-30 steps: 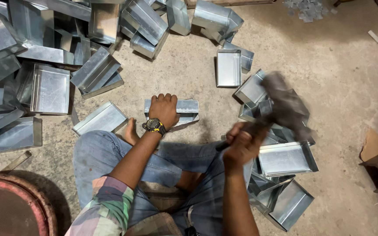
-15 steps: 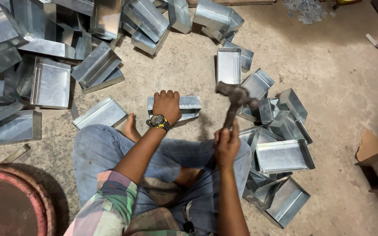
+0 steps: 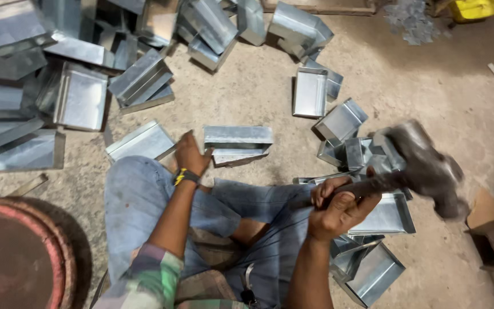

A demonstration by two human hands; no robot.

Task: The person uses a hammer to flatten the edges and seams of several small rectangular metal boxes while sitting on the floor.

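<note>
The left hand (image 3: 191, 153) presses on the near-left end of the tray (image 3: 236, 144), long axis left-right on the floor, while the right hand (image 3: 338, 207) clamps a hammer (image 3: 424, 166) (blurred) raised well right of it.

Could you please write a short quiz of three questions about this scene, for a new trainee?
1. True or false: the right hand grips the handle of a hammer.
2. What does the left hand touch?
A. a red round object
B. a folded sheet-metal piece on the floor
C. a yellow container
3. Fill in: the hammer head looks ____ in the picture, so its shape is not sharp.

Key
1. True.
2. B: the left hand rests on the end of the folded sheet-metal piece, in front of the person's knee.
3. Blurred.
</note>
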